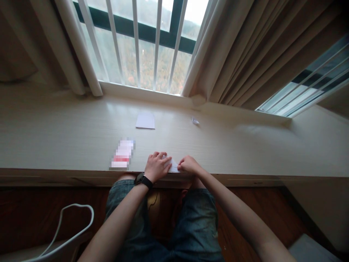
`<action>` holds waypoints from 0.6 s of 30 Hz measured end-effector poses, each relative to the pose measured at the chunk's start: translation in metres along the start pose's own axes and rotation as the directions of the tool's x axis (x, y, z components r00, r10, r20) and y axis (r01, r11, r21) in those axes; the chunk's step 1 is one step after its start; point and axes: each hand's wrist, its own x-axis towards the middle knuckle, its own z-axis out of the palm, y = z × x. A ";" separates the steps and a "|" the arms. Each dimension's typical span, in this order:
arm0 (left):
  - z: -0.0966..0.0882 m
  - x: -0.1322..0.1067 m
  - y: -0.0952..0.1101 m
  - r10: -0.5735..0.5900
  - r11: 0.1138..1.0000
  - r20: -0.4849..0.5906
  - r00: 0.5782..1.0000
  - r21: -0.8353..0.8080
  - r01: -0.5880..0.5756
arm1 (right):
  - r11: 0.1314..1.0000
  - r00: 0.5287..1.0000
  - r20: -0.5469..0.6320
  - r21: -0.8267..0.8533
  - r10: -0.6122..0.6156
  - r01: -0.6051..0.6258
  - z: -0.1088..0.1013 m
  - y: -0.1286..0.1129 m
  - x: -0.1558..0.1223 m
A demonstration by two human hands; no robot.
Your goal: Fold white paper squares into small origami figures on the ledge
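A small folded sheet of white paper (173,167) lies at the front edge of the pale desk top (245,153). My left hand (158,165), with a dark watch (143,179) on its wrist, rests flat on the paper with its fingers spread and covers the left part of it. At the paper's right corner, my right hand (188,165) has its fingers closed in a pinch on the edge. Much of the paper is hidden under the left hand, so its full shape cannot be made out.
Farther back lie a stack of white paper (145,120) and a small folded paper piece (195,121). To the left of my hands is a blurred-out pinkish rectangular object (122,153). Behind the desk are a barred window (147,43) and beige curtains (240,47). A white curved frame (91,214) stands at lower left.
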 end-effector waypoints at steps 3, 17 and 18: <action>0.001 0.000 0.000 -0.008 1.000 0.005 1.000 -0.003 0.008 | 1.000 0.999 0.031 0.007 0.019 -0.019 -0.001 0.005 0.006; -0.001 0.003 0.000 -0.042 0.999 0.025 0.999 -0.009 0.042 | 0.998 0.999 -0.020 -0.039 -0.039 0.038 -0.008 -0.023 0.033; -0.001 0.003 0.000 -0.040 0.999 0.023 0.999 -0.013 0.040 | 0.998 0.998 -0.036 -0.048 -0.049 0.047 -0.009 -0.028 0.036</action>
